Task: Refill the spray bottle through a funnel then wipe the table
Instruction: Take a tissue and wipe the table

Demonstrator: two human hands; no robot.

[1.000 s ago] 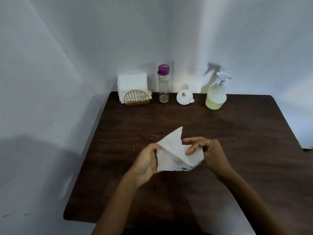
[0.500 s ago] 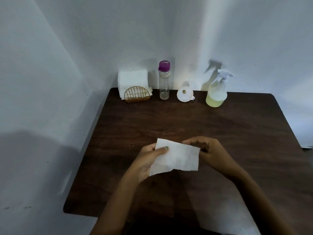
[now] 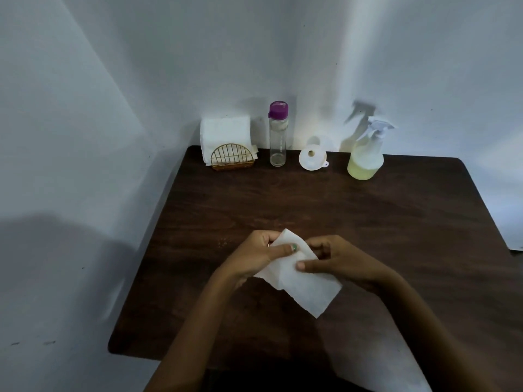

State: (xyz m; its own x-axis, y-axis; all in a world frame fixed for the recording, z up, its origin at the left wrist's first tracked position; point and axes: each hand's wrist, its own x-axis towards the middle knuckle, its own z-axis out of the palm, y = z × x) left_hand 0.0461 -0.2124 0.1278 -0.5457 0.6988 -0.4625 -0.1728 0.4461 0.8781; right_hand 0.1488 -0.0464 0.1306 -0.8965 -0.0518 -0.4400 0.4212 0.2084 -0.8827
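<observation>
A folded white paper napkin [image 3: 304,284] hangs between both hands just above the dark wooden table [image 3: 396,222]. My left hand [image 3: 260,254] pinches its upper left edge with the thumb on top. My right hand [image 3: 336,258] grips its right side, thumb pressed on the paper. At the back stands the spray bottle [image 3: 366,157] with yellowish liquid in its lower part and a white trigger head. Left of it a white funnel [image 3: 312,158] lies on its side. A clear bottle with a purple cap [image 3: 278,134] stands upright, almost empty.
A gold wire holder [image 3: 232,159] with a stack of white napkins [image 3: 225,131] sits at the back left corner. Walls close the table in at the back and the left. The table's front edge runs near my forearms.
The napkin has been folded smaller and turned, so its long side now slants down to the right. Both hands have drawn closer together on it.
</observation>
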